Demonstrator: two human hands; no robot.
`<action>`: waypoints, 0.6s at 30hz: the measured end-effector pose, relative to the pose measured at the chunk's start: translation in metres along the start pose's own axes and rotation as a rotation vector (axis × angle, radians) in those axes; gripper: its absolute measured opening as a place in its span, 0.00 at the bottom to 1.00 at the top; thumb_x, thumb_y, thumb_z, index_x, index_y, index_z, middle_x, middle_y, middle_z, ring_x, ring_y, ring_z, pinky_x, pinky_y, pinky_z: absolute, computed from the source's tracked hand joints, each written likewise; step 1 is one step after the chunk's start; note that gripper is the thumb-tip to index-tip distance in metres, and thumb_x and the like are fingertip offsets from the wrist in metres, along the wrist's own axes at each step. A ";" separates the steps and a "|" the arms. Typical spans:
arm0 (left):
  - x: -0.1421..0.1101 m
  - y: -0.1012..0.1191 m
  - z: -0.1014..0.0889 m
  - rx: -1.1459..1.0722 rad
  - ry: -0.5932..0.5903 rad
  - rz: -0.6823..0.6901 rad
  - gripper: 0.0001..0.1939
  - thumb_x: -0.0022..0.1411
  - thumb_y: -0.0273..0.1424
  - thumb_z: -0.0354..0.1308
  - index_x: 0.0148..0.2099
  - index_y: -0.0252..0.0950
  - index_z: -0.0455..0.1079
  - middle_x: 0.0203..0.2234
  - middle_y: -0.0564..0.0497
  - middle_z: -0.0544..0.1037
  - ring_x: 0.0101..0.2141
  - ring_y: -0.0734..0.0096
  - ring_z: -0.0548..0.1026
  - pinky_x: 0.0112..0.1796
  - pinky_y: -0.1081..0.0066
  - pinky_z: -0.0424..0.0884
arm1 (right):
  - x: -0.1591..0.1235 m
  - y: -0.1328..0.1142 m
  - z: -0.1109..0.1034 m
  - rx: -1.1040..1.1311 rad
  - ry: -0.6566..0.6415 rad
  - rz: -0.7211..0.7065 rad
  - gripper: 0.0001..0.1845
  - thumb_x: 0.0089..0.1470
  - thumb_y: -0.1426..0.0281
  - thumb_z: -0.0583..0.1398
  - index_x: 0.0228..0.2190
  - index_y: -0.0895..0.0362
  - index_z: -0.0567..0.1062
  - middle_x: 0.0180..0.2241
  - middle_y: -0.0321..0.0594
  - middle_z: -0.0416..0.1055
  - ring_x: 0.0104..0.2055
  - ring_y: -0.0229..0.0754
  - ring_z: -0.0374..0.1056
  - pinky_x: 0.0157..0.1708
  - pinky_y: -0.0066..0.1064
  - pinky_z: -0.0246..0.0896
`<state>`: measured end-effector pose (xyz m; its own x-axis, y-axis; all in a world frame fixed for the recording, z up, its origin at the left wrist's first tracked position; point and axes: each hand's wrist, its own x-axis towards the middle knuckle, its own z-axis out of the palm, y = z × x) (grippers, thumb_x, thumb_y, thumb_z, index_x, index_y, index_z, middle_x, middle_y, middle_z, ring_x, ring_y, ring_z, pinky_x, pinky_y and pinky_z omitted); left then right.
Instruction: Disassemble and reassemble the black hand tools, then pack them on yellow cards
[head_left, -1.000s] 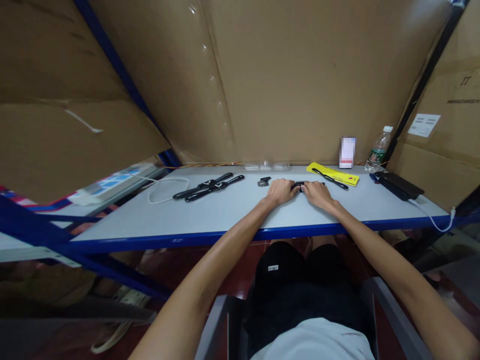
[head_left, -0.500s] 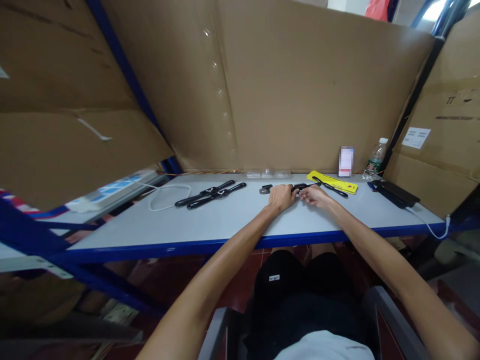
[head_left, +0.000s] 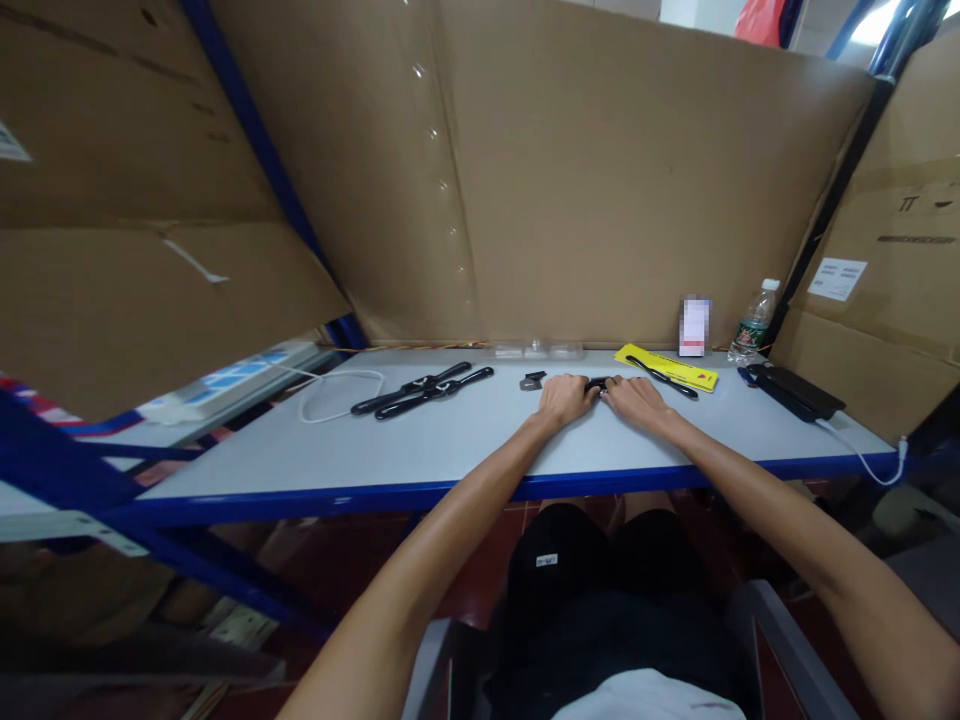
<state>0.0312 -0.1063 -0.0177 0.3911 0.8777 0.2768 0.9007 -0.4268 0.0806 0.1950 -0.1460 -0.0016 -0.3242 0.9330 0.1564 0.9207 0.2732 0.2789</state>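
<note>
My left hand [head_left: 568, 400] and my right hand [head_left: 636, 402] are side by side on the tabletop, each with its fingers wrapped round one end of a black spokeshave [head_left: 598, 384]. Only the middle of that tool shows; its handles are hidden under my fingers. Just left of my left hand lie small dark metal parts [head_left: 532, 381], which look like a blade and cap. Farther left, two more black spokeshaves rest close together, a rear one [head_left: 409, 388] and a front one [head_left: 435, 392]. To the right, a slim black spokeshave body [head_left: 664, 377] lies partly across a yellow packet [head_left: 694, 376].
Clear plastic packs [head_left: 535, 351] lie along the cardboard back wall [head_left: 570, 180]. A phone [head_left: 695, 327], a water bottle [head_left: 754, 322] and a black case [head_left: 795, 390] with a white cable stand at the right. A power strip [head_left: 225, 385] is at the left.
My right hand has turned palm down and closed over the right end of the spokeshave, where before its fingers were pinched near the tool's middle. My left hand stays in place.
</note>
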 end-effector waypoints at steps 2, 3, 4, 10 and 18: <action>0.000 0.000 0.000 0.004 0.000 -0.001 0.26 0.72 0.47 0.46 0.48 0.36 0.79 0.42 0.36 0.82 0.45 0.50 0.80 0.44 0.61 0.70 | 0.001 0.001 0.001 -0.020 0.007 -0.017 0.25 0.72 0.64 0.44 0.55 0.64 0.71 0.52 0.61 0.74 0.51 0.55 0.75 0.47 0.39 0.65; 0.000 0.000 0.000 0.005 0.000 0.000 0.25 0.72 0.47 0.46 0.48 0.36 0.79 0.42 0.36 0.82 0.45 0.50 0.80 0.44 0.61 0.70 | 0.002 0.001 0.001 -0.030 0.010 -0.031 0.25 0.72 0.64 0.43 0.56 0.65 0.70 0.52 0.61 0.74 0.51 0.55 0.75 0.47 0.39 0.65; 0.000 0.000 0.000 0.005 0.000 0.002 0.25 0.72 0.46 0.46 0.48 0.37 0.79 0.42 0.36 0.83 0.45 0.50 0.80 0.44 0.61 0.70 | 0.002 0.002 0.001 -0.041 0.012 -0.051 0.24 0.72 0.66 0.43 0.56 0.65 0.70 0.51 0.61 0.75 0.51 0.55 0.75 0.47 0.39 0.65; 0.000 0.000 0.000 -0.009 0.003 -0.010 0.25 0.71 0.47 0.46 0.48 0.37 0.79 0.42 0.37 0.83 0.45 0.51 0.80 0.44 0.62 0.70 | 0.004 0.005 -0.002 -0.083 -0.008 -0.165 0.23 0.70 0.72 0.43 0.52 0.66 0.72 0.49 0.60 0.76 0.48 0.56 0.75 0.44 0.40 0.65; -0.001 0.000 -0.001 -0.012 -0.018 -0.031 0.23 0.71 0.44 0.47 0.48 0.37 0.80 0.43 0.37 0.83 0.46 0.52 0.80 0.45 0.62 0.71 | 0.006 -0.001 -0.005 -0.024 -0.048 -0.117 0.23 0.68 0.73 0.45 0.53 0.67 0.74 0.48 0.63 0.77 0.50 0.55 0.74 0.48 0.41 0.64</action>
<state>0.0307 -0.1080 -0.0167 0.3661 0.8943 0.2571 0.9104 -0.4015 0.1003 0.1909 -0.1417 0.0036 -0.4178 0.9054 0.0760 0.8716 0.3758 0.3148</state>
